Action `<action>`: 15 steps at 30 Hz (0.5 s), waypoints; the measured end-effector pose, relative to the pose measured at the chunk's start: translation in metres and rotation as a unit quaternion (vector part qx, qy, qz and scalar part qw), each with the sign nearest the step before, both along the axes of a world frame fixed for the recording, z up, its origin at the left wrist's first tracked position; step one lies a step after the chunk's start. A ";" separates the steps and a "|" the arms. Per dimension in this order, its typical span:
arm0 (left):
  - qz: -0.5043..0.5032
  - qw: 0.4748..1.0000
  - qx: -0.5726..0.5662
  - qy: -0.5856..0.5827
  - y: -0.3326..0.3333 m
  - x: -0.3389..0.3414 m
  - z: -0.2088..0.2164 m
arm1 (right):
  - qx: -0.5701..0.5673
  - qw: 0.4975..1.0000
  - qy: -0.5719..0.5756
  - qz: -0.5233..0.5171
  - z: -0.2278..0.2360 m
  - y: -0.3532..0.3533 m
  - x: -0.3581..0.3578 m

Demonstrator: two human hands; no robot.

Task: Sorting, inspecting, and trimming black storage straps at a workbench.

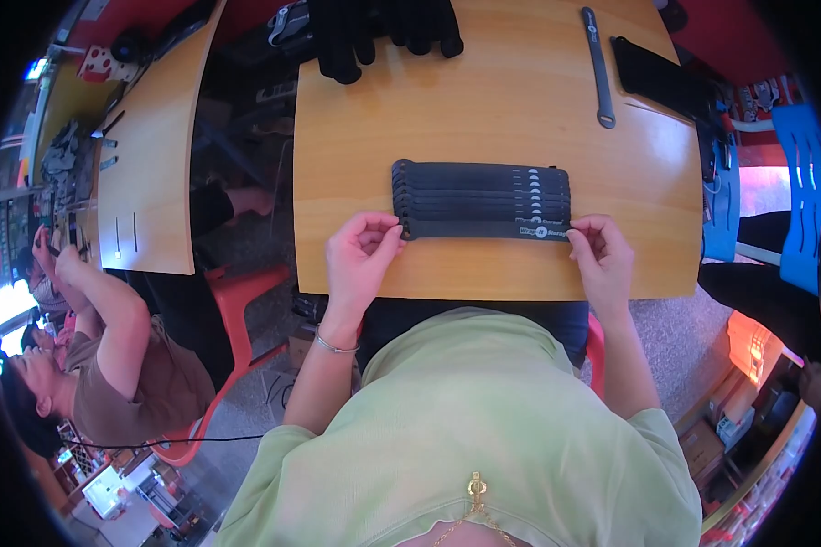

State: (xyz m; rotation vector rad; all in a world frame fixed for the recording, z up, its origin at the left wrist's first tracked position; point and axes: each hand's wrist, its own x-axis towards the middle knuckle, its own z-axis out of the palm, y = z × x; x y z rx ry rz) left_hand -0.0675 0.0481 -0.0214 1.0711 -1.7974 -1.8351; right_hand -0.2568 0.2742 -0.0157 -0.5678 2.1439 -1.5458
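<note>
Pale green shirt [465, 410] is seen nearest. On the table [511, 273], the front strap [470, 229] of the overlapping row [461, 189] is pinched at its ends by left hand [363, 257] and right hand [604, 262]; even alignment is advised.

Flat dark straps [470, 196] lie overlapping, crosswise on the wooden table [493, 273].

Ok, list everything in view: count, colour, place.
Table: one, tan, centre
Overlapping straps: several, dark grey, table's front
Single strap: one, grey, table's back right
Flat object: one, black, table's back right
Gloves: count unclear, black, table's back left
Second table: one, tan, left
Chair: one, red, left
Blue seating: count unclear, blue, right
Seated person: one, brown shirt, left
Small clutter: uncounted, mixed, edges
Shirt: one, pale green, below
Left hand: one, bare, straps' left end
Right hand: one, bare, straps' right end
</note>
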 end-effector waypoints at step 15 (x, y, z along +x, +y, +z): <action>0.028 0.999 -0.026 -0.025 0.000 -0.002 -0.007 | 0.008 1.000 0.022 -0.008 -0.006 -0.002 0.001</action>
